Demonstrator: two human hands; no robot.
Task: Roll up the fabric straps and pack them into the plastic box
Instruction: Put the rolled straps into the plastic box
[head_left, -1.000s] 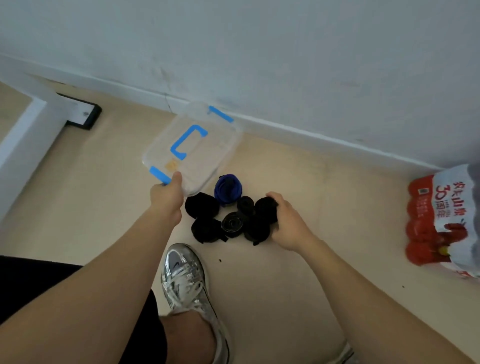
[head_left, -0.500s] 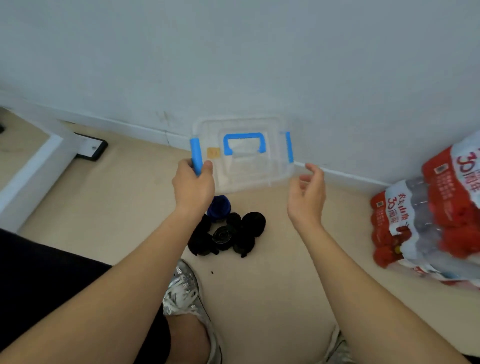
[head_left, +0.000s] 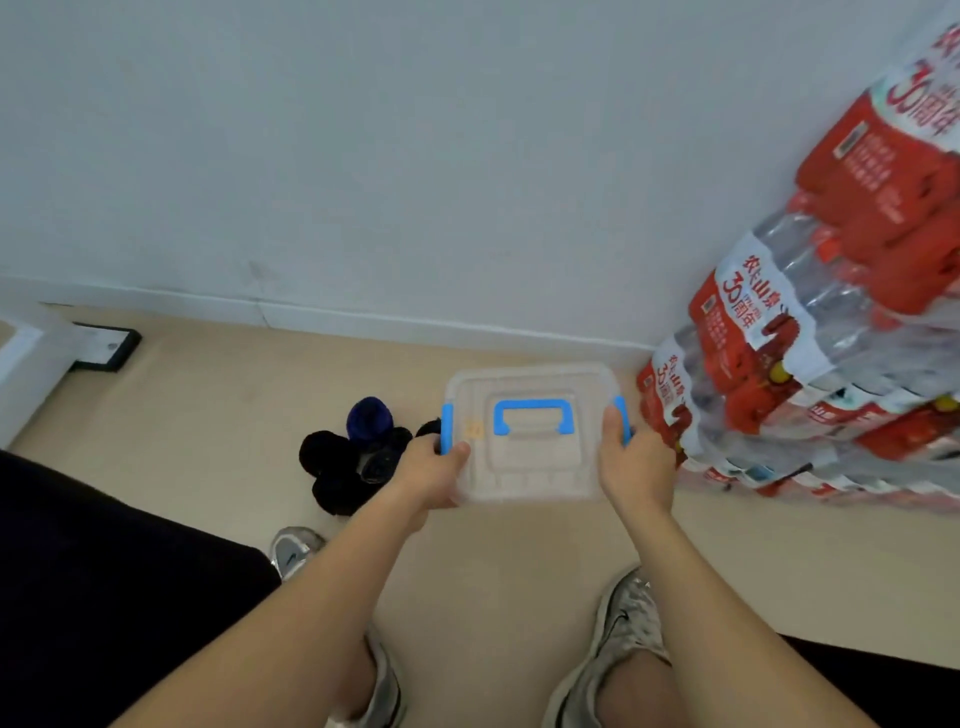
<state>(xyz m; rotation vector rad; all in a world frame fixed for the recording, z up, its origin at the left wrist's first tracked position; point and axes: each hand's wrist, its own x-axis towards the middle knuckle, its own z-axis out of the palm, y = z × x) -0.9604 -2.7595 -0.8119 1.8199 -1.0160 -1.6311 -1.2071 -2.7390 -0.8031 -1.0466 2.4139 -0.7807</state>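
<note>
Clear plastic box (head_left: 530, 467) with blue handle (head_left: 532, 408) and latches (head_left: 447, 428); rolled straps (head_left: 324, 452) black, one apparently dark blue; bottle packs (head_left: 748, 322) red-and-white.

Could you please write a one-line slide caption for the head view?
Left hand and right hand grip the closed plastic box by its ends; rolled straps lie beside it.

"农夫山泉 30周年" on red bottle packs (head_left: 753, 312)

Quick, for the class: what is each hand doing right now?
Left hand: grips the left end of the clear, blue-handled plastic box.
Right hand: grips that box's right end.
</note>
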